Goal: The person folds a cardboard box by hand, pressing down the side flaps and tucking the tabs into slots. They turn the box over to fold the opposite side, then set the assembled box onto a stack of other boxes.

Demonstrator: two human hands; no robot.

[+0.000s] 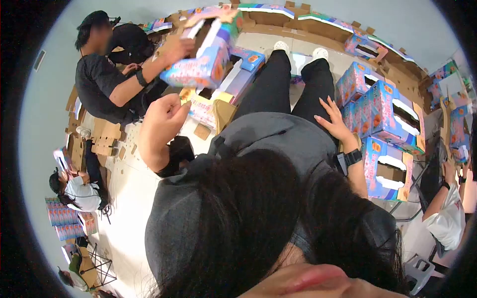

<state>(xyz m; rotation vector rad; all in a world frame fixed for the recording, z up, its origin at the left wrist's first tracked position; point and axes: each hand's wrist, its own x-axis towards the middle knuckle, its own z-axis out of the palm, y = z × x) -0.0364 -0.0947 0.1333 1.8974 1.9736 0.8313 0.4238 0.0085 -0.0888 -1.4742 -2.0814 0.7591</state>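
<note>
My left hand (pixel 166 124) is raised in a loose fist at the left, with nothing visible in its fingers. Just beyond it, a blue and pink printed carton (pixel 198 69) with a cut-out top is tilted in the air, slightly blurred. A co-worker's hand (pixel 178 48) is at the carton's left side. Beneath that one stands another printed carton (pixel 238 79) with an opening in its top, partly hidden. My right hand (pixel 335 121) lies on my right thigh, its fingers spread and holding nothing. Beside it is a stack of similar cartons (pixel 367 109).
The co-worker (pixel 107 74) in black sits at my left. Flat brown cardboard (pixel 107 138) and small scraps lie on the floor. More people work at far left and right, near a grey stool (pixel 420 270). Cartons and cardboard line the wall ahead.
</note>
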